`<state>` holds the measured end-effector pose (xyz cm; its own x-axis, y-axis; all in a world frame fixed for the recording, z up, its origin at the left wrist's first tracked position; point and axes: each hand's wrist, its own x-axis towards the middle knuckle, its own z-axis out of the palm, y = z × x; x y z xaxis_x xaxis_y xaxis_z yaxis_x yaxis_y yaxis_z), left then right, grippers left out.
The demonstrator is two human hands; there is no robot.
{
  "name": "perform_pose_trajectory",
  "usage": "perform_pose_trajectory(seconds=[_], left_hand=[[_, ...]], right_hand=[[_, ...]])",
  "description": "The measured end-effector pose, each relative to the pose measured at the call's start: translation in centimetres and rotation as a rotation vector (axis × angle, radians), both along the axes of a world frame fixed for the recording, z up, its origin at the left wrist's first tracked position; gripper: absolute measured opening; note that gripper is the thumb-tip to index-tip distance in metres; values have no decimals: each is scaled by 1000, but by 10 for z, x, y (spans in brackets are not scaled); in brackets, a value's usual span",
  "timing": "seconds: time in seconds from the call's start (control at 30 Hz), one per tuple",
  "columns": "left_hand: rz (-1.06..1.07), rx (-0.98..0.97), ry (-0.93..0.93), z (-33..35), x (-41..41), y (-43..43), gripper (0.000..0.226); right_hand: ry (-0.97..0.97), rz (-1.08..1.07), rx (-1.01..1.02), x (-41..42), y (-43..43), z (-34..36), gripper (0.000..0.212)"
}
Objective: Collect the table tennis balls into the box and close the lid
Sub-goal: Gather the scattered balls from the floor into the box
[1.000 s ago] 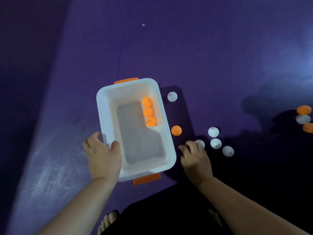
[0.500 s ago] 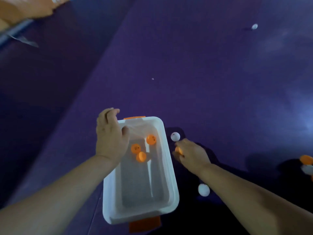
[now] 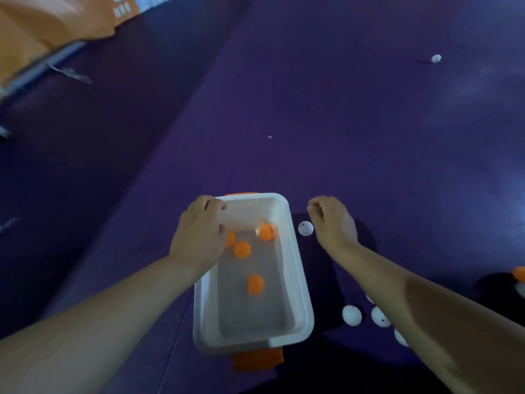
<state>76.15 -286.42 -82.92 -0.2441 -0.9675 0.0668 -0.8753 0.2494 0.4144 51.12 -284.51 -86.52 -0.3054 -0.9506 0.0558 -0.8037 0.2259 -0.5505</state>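
Left hand [image 3: 199,237] grips the far left corner of the white box [image 3: 295,268], fingers curled over its rim. Right hand [image 3: 332,220] hovers just right of the box, fingers curled in; I cannot tell if it holds something. Orange balls [image 3: 242,249] lie inside the box on the purple floor [image 3: 341,137]; white balls [image 3: 351,315] lie on the floor at its right side.

Print on the orange panel [image 3: 56,21] is illegible.
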Motion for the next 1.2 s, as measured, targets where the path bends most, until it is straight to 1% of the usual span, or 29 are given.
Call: perform_pose_trajectory(seconds=[0.17, 0.23, 0.27, 0.37, 0.47, 0.53, 0.57, 0.63, 0.67, 0.7, 0.77, 0.8, 0.83, 0.93, 1.0, 1.07, 1.1, 1.13, 1.2], left_hand=[[-73, 6, -6, -4, 2, 5, 37], [-65, 2, -22, -5, 5, 4, 37], [-59, 1, -30, -6, 6, 3, 37], [-78, 12, -64, -9, 10, 4, 37], [-116, 20, -91, -12, 9, 5, 36], [-117, 15, -85, -13, 7, 3, 36], [-114, 10, -84, -13, 5, 2, 36], [-113, 8, -89, -14, 2, 0, 36], [-119, 9, -90, -15, 1, 0, 36], [-129, 9, -92, -17, -1, 0, 36], [-148, 7, -102, -19, -4, 0, 36], [-149, 5, -106, -20, -6, 0, 36], [-143, 7, -103, -21, -8, -1, 37], [-121, 21, -84, -21, -16, -4, 37], [-132, 32, -65, -21, -22, -3, 37], [-149, 45, -47, -22, -28, -1, 36], [-150, 48, -37, -22, -30, -1, 36], [-147, 48, -22, -22, -33, 0, 35], [-147, 55, 12, -23, -37, 0, 34]], right_hand=[[186, 215, 382, -1, -4, -41, 46], [236, 279, 483, -3, 0, -56, 56], [230, 288, 496, -5, 3, -61, 57], [92, 191, 438, -11, 12, -64, 40], [83, 150, 422, -21, 15, -59, 34], [13, 89, 287, -23, 15, -43, 22], [-29, 59, 193, -20, 17, -32, 19], [-141, 47, 25, -9, 22, -6, 18], [-210, 82, -28, -2, 25, 8, 20], [-276, 140, -38, 6, 28, 19, 22], [-367, 251, 17, 16, 35, 33, 33], [-388, 277, 38, 16, 38, 35, 40], [-386, 268, 45, 13, 41, 36, 42], [-287, 149, 47, -11, 53, 26, 23], [-163, 128, 147, -33, 69, 10, 14], [-4, 178, 271, -52, 89, -11, 13], [69, 221, 323, -56, 100, -19, 14], [137, 266, 357, -58, 110, -26, 20], [243, 374, 411, -62, 127, -40, 41]])
